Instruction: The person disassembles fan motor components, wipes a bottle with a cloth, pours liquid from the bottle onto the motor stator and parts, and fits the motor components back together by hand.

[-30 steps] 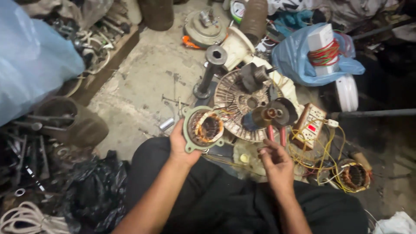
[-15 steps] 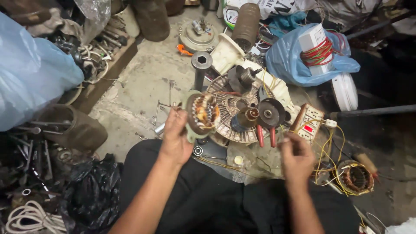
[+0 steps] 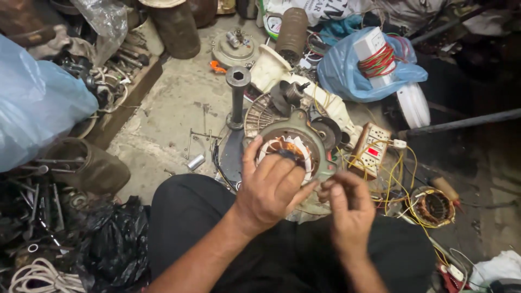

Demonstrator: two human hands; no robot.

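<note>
Since the earlier frames, the left hand had drawn the motor stator off the floor parts and up over the lap, while the right hand had closed in beside it. Left fingers were curled across the stator's face and copper windings, grasping it by its grey housing rim; right fingertips were pinched together just off that rim, whether on a lead could not be told. Judged so: stator in hand, work on it unfinished, second stator untouched beyond the right fingers.

Left hand is raised with fingers spread and curled in a grip; right hand pinches fingertips together.
</note>
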